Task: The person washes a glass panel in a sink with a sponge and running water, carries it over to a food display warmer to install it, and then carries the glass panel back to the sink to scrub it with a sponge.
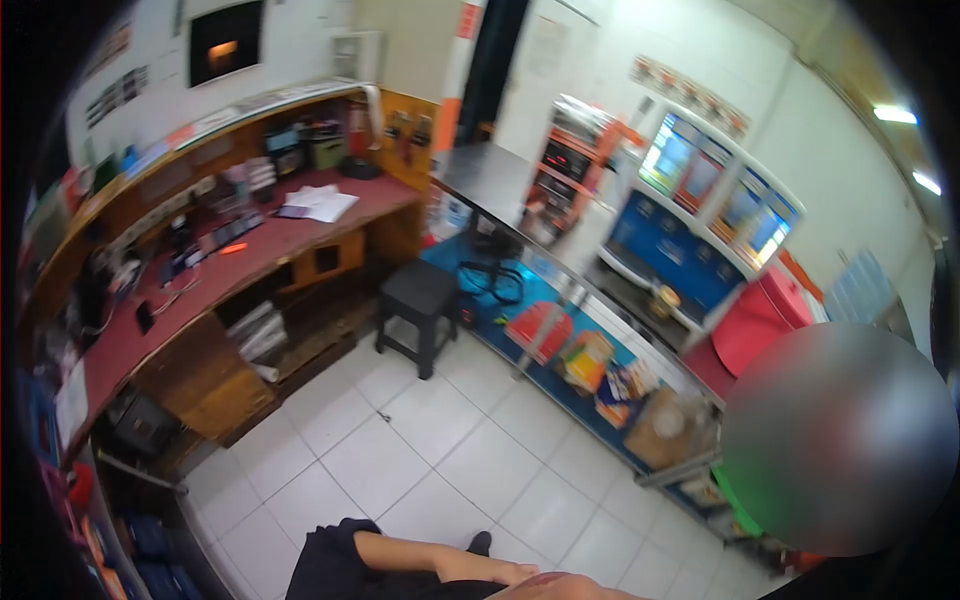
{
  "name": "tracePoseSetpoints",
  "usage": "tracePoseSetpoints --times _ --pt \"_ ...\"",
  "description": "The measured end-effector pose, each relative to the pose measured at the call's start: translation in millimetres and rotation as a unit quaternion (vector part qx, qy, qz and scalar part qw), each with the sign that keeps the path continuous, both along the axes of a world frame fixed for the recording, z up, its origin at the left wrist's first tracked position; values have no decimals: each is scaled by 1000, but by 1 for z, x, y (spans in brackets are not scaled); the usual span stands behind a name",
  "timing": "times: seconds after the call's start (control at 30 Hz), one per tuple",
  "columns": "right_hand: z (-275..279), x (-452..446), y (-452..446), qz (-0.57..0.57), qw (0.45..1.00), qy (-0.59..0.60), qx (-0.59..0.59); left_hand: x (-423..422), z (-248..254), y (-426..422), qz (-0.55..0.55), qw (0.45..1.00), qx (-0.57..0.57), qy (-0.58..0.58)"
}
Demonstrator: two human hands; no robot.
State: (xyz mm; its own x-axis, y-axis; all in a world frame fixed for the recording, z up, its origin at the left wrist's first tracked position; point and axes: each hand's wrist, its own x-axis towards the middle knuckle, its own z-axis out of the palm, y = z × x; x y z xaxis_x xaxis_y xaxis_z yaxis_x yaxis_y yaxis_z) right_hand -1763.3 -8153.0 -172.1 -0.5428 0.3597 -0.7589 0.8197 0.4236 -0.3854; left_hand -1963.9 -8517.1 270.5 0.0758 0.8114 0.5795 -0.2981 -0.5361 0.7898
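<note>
My left forearm, coming out of a black sleeve [320, 562], crosses low in front of me. My left hand [508, 573] rests at the bottom edge of the view, against more bare skin. That skin seems to be my right hand [585, 588], largely cut off by the frame edge. A small reddish patch [545, 578] shows between them; what it is I cannot make out. The fingers of both hands are too hidden to read. A dark shoe [480, 543] stands on the tiled floor [400, 470] just beyond my arm.
A black stool [418, 300] stands between the red-topped wooden counter [280, 245] and a steel bench [490, 180]. Papers [320, 204] lie on the counter. Along the bench are a blue machine [675, 245] and a pink-red tub [765, 320]; packets [585, 362] fill its lower shelf. Blur covers the right side.
</note>
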Motion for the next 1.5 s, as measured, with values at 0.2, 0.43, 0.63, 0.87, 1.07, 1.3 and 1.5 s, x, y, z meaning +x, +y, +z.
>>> tracePoseSetpoints --times 0.2,0.43,0.63,0.87,1.07,1.3,1.5 --pt "67 81 71 -280 959 -16 -29 19 13 156 -130 991 29 5" --pt "51 165 185 -378 923 -1 -74 51 5 358 -198 977 55 53" --pt "91 183 383 -294 938 185 -2 76 25 520 -419 893 -27 161" --pt "507 -89 479 215 814 540 14 101 2 709 -383 912 -75 130" --pt "601 -145 520 592 603 512 -155 97 -30 951 -543 840 2 -8" --pt "599 -103 754 352 615 692 -138 91 -4 1186 -420 838 -327 120" --pt "560 20 1105 -81 825 491 266 18 10 1485 26 948 -307 83"
